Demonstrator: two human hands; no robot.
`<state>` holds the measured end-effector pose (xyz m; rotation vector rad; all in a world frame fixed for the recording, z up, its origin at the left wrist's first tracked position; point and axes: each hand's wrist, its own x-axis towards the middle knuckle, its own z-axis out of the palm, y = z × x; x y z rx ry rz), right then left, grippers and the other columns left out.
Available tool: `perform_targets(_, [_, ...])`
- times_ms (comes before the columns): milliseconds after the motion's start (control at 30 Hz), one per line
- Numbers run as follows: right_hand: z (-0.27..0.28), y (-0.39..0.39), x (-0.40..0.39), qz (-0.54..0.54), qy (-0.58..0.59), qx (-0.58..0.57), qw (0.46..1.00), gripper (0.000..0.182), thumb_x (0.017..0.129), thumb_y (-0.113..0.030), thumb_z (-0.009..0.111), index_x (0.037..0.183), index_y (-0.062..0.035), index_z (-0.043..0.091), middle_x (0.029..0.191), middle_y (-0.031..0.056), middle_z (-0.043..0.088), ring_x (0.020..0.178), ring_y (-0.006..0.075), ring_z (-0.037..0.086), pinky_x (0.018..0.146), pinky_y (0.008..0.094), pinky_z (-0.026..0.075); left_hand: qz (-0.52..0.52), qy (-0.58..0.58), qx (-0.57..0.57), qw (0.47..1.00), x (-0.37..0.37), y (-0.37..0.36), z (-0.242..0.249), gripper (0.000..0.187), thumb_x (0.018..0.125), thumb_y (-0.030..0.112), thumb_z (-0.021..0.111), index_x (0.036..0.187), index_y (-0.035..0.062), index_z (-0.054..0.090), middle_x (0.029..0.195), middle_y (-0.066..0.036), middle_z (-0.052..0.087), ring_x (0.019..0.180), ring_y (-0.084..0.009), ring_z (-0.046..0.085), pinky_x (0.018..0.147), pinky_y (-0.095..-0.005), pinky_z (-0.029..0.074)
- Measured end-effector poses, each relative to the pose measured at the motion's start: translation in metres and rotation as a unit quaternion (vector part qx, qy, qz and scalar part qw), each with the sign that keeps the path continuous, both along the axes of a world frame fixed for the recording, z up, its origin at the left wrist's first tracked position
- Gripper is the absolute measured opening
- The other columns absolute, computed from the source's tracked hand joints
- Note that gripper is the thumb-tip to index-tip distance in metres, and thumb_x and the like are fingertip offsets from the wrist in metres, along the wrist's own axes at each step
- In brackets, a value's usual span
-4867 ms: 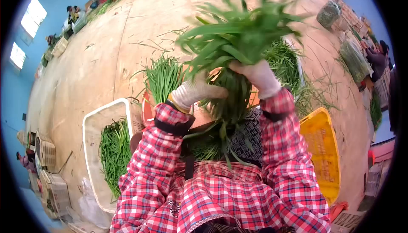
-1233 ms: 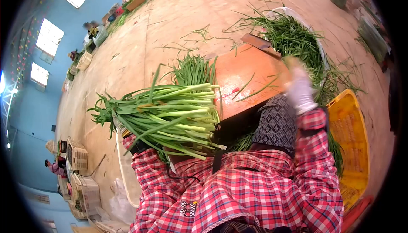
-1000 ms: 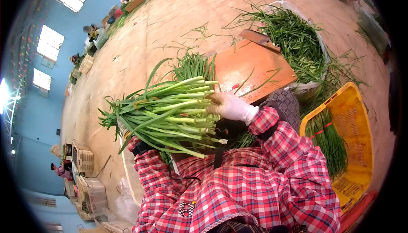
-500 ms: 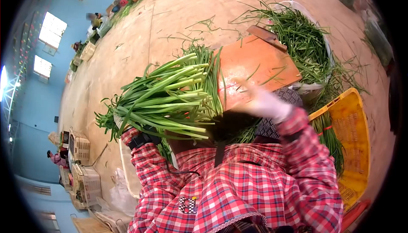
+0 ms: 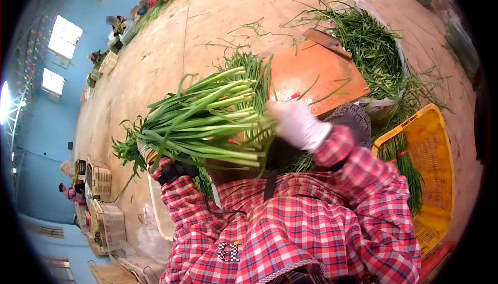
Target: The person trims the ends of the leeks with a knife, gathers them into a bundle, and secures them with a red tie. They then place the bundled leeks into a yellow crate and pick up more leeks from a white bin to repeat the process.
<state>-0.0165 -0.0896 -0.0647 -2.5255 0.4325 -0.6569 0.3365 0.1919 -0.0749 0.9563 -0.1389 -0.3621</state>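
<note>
A thick bunch of chives, with long green leaves and pale cut ends pointing right, lies across my left forearm side. My left hand, in a ribbed glove, is closed around its leafy end and mostly hidden beneath it. My right hand, in a pale glove, is at the cut ends on the right; its fingers are smeared by motion. More loose chives lie behind the bunch, along an orange board. A small red band lies on the board.
A wooden block rests on the board's far edge. Beyond it stands a white-rimmed tub heaped with green trimmings. At right is a yellow basket holding a red-banded bundle. Crates and other people are along the left wall.
My right hand has moved left from over the board's near edge to the bunch's cut ends. The bunch in my left hand has barely shifted.
</note>
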Motion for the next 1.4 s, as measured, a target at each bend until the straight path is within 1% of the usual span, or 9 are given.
perform_targets(233, [-0.002,-0.177,-0.147,-0.423,0.093,-0.057,0.900,0.025,0.082,-0.015,0.063,0.105,-0.0059,0.059,0.087,0.0129,0.065,0.077,0.0209,0.064,0.070,0.0326,0.052,-0.013,-0.028,-0.020,0.999,0.005,-0.005,-0.007,0.044,0.094,0.038,0.037,0.118,0.0049,0.054,0.116,-0.015,0.057,0.100,-0.0279,0.057,0.087,-0.0402,0.047])
perform_targets(300, [-0.019,-0.175,-0.155,-0.483,0.114,-0.408,0.767,0.042,0.078,-0.024,0.068,0.113,-0.0047,0.054,0.100,0.0162,0.062,0.091,0.0256,0.061,0.079,0.0345,0.050,-0.015,-0.023,-0.023,0.999,0.004,-0.007,-0.007,0.044,0.094,0.038,0.037,0.118,0.0049,0.054,0.116,-0.015,0.057,0.100,-0.0281,0.057,0.087,-0.0404,0.047])
perform_targets(367, [-0.012,-0.132,-0.111,-0.227,-0.023,0.037,0.973,0.058,0.074,-0.034,0.071,0.120,-0.0049,0.050,0.108,0.0199,0.058,0.101,0.0301,0.057,0.087,0.0372,0.046,-0.015,-0.017,-0.023,0.999,0.002,-0.009,-0.009,0.044,0.094,0.038,0.037,0.118,0.0049,0.054,0.116,-0.015,0.057,0.100,-0.0282,0.056,0.088,-0.0405,0.047])
perform_targets(500, [-0.029,-0.013,-0.006,0.150,0.013,0.235,0.960,0.085,0.076,-0.035,0.068,0.138,0.0035,0.026,0.120,0.0213,0.054,0.114,0.0275,0.050,0.100,0.0323,0.035,-0.020,-0.015,-0.019,1.000,-0.001,-0.011,-0.007,0.044,0.094,0.038,0.037,0.118,0.0048,0.054,0.116,-0.015,0.057,0.101,-0.0286,0.056,0.088,-0.0409,0.047])
perform_targets(667, [-0.031,0.018,0.055,0.115,-0.158,0.585,0.787,0.043,0.091,-0.020,0.051,0.129,-0.0011,0.044,0.093,0.0096,0.064,0.084,0.0141,0.059,0.075,0.0266,0.048,-0.025,-0.023,-0.021,0.999,0.000,-0.017,0.000,0.045,0.094,0.038,0.036,0.118,0.0048,0.054,0.116,-0.016,0.057,0.101,-0.0291,0.056,0.088,-0.0414,0.046])
perform_targets(867, [-0.040,-0.083,-0.020,-0.140,-0.086,0.102,0.981,0.020,0.088,-0.016,0.053,0.103,-0.0051,0.063,0.079,0.0117,0.065,0.069,0.0135,0.057,0.062,0.0308,0.046,-0.034,-0.031,-0.031,0.998,0.004,-0.020,0.002,0.045,0.094,0.039,0.036,0.118,0.0047,0.054,0.117,-0.016,0.057,0.102,-0.0297,0.056,0.089,-0.0419,0.046])
perform_targets(967, [-0.053,-0.124,-0.070,-0.394,-0.011,-0.341,0.854,0.024,0.080,-0.009,0.057,0.104,-0.0072,0.063,0.077,0.0130,0.065,0.073,0.0249,0.063,0.066,0.0351,0.050,-0.032,-0.035,-0.036,0.998,0.003,-0.021,0.002,0.045,0.094,0.039,0.036,0.117,0.0047,0.054,0.117,-0.016,0.057,0.102,-0.0300,0.055,0.089,-0.0422,0.045])
perform_targets(1133, [-0.028,-0.013,-0.034,0.177,0.172,0.248,0.937,0.038,0.083,-0.033,0.058,0.108,-0.0050,0.062,0.105,0.0172,0.063,0.098,0.0265,0.060,0.086,0.0345,0.046,-0.033,-0.031,-0.034,0.998,-0.002,-0.017,-0.002,0.045,0.094,0.039,0.036,0.117,0.0047,0.054,0.117,-0.017,0.056,0.102,-0.0305,0.055,0.090,-0.0427,0.045])
perform_targets(1400, [-0.046,0.089,0.024,0.326,0.101,0.182,0.922,0.029,0.087,-0.032,0.051,0.102,-0.0108,0.063,0.091,0.0151,0.064,0.086,0.0328,0.061,0.077,0.0409,0.048,-0.017,-0.026,-0.015,0.999,-0.003,0.004,-0.005,0.046,0.093,0.039,0.036,0.117,0.0046,0.054,0.117,-0.017,0.056,0.103,-0.0312,0.055,0.091,-0.0434,0.044])
